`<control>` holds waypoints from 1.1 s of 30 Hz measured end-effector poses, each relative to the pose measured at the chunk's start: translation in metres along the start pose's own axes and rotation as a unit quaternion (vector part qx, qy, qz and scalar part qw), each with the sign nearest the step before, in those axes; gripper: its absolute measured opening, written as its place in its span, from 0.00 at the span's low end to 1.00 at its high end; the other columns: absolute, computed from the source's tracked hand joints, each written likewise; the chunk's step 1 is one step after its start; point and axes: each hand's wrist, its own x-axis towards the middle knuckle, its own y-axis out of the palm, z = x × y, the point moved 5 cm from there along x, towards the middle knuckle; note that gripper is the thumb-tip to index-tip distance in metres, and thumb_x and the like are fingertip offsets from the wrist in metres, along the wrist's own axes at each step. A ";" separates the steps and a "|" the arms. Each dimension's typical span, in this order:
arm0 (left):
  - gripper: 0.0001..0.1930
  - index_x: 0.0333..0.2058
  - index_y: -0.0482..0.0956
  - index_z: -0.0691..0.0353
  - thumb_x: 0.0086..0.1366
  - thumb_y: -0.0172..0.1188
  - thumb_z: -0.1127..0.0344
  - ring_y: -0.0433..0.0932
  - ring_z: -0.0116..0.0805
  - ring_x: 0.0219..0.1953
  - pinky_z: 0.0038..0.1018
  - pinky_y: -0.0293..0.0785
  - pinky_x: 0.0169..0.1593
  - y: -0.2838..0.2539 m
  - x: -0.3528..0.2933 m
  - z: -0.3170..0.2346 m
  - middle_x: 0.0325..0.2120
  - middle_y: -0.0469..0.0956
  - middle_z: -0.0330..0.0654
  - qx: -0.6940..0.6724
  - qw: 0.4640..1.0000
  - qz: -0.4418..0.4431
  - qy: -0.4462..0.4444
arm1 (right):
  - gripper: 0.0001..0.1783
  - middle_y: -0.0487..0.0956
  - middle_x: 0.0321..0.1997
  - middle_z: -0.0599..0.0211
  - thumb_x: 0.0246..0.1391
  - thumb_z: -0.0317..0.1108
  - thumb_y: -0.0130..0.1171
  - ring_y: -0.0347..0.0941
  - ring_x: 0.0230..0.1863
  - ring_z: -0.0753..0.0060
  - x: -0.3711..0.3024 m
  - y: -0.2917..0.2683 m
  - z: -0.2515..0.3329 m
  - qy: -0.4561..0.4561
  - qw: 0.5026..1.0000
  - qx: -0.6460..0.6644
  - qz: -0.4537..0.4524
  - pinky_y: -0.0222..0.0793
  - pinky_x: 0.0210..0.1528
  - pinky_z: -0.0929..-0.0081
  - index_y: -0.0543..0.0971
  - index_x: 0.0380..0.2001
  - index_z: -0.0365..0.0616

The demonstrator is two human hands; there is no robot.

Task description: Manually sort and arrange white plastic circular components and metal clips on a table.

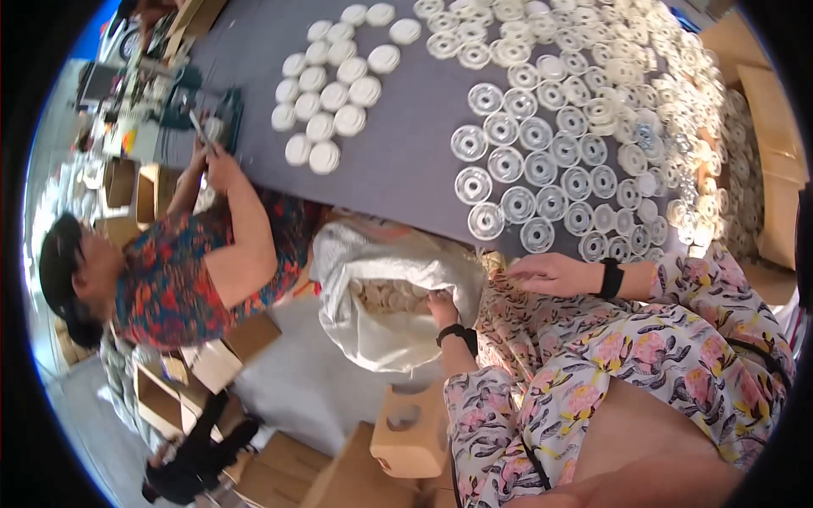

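Note:
My left hand [442, 310] reaches into the mouth of a white woven sack [360, 334], close to its right rim. Pale round discs [391, 295] fill the sack, and my left fingertips are partly hidden among them and the sack's folds. My right hand [549, 273] is held flat near the table's front edge with its fingers stretched out, nothing visible in it. Just beyond it, clear round plastic parts with ringed centres [537, 234] lie in rows on the grey table [394, 173].
White round caps [334, 96] are spread at the table's far left. More ringed parts [593, 51] heap up at the right, beside a cardboard box [771, 169]. A co-worker [195, 279] handles something at the left. A carton with a round hole [412, 427] stands below the sack.

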 end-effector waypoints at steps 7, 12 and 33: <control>0.32 0.58 0.62 0.55 0.56 0.57 0.53 0.50 0.55 0.63 0.51 0.48 0.62 -0.033 -0.008 -0.032 0.61 0.52 0.54 0.138 0.990 0.011 -0.023 | 0.33 0.61 0.61 0.49 0.56 0.45 0.50 0.63 0.58 0.56 0.050 0.074 -0.016 0.028 0.987 -0.028 0.154 0.60 0.58 0.67 0.56 0.61 0.42; 0.28 0.52 0.73 0.50 0.57 0.50 0.42 0.52 0.45 0.64 0.59 0.40 0.62 -0.068 0.017 0.017 0.60 0.61 0.44 0.519 0.844 0.097 -0.088 | 0.38 0.53 0.65 0.45 0.55 0.45 0.50 0.52 0.65 0.51 0.077 0.121 -0.022 -0.005 0.992 -0.052 0.117 0.50 0.65 0.67 0.51 0.62 0.35; 0.26 0.49 0.70 0.68 0.59 0.55 0.54 0.67 0.57 0.53 0.39 0.61 0.56 -0.117 0.210 -0.065 0.48 0.70 0.61 -0.025 0.990 -0.116 0.077 | 0.24 0.66 0.59 0.55 0.62 0.45 0.40 0.58 0.59 0.57 0.254 0.101 -0.300 0.158 0.888 -0.212 -0.375 0.51 0.61 0.71 0.68 0.53 0.39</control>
